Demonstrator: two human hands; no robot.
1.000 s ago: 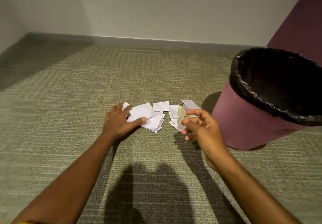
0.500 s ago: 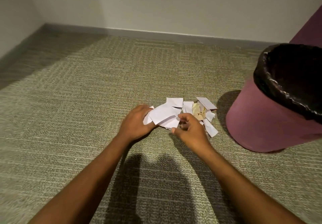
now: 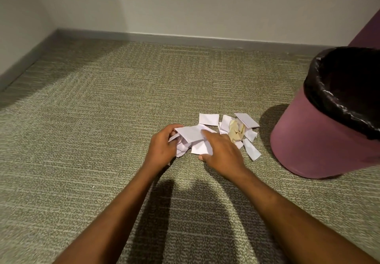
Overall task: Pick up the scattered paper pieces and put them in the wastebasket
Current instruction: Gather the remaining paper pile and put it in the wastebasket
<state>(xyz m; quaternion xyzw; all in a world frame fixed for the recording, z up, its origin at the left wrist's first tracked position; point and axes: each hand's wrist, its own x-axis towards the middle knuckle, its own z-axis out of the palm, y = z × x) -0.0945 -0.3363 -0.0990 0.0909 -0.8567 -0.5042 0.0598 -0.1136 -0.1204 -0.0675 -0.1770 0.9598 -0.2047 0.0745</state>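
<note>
Risk: left hand (image 3: 163,147) holds paper bundle (image 3: 191,134) as a loose fan, so outer slips likely shed on lift. Right hand (image 3: 223,153) flat sweep may scatter, not gather.
Pose: forearms enter from 6 o'clock. Left fingers curled round bundle. Right palm down, fingers straight and close together, resting on bundle, thumb splayed toward 9.
Farther: loose pieces (image 3: 251,149) and tan crumpled scrap (image 3: 236,133) on carpet (image 3: 92,119), 1 o'clock of right hand.
Wastebasket (image 3: 312,140) upright at 3 o'clock, near scraps, not touching; light slips may flutter past rim.
</note>
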